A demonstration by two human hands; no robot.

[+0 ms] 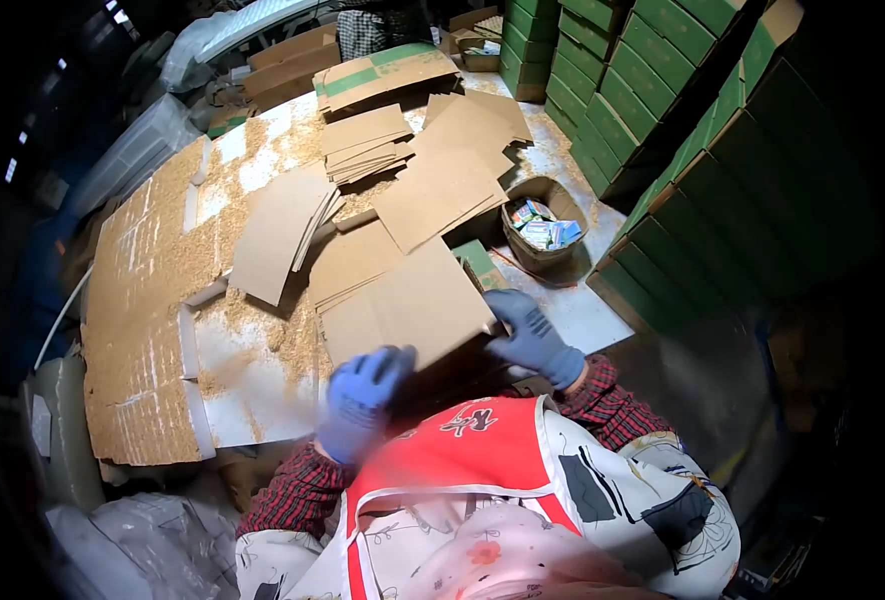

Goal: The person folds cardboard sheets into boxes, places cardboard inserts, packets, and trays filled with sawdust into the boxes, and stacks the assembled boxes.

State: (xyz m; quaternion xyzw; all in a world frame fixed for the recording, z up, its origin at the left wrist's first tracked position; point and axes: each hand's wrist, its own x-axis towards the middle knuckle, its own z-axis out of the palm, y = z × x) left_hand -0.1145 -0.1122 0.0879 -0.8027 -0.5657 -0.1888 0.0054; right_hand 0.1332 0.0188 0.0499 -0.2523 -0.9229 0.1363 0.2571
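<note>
Both of my hands wear blue-grey gloves. My left hand (364, 400) is curled at the near left corner of a plain brown cardboard piece (402, 305), slightly smeared by motion. At its near right corner my right hand (530, 338) grips with bent fingers. A dark shaded side shows below the cardboard's near edge, just in front of my red apron (462, 445). Whether this is a box or a stack of sheets I cannot tell. Part of a green-printed cardboard (476, 264) shows just beyond it.
Loose cardboard sheets (447, 190) lie across the table, and a bundle (284, 232) leans at the left. A round tub (542, 250) holds small colourful packets. Tall stacks of green boxes (652, 95) line the right. Crumbly tan material (142, 330) covers the left side.
</note>
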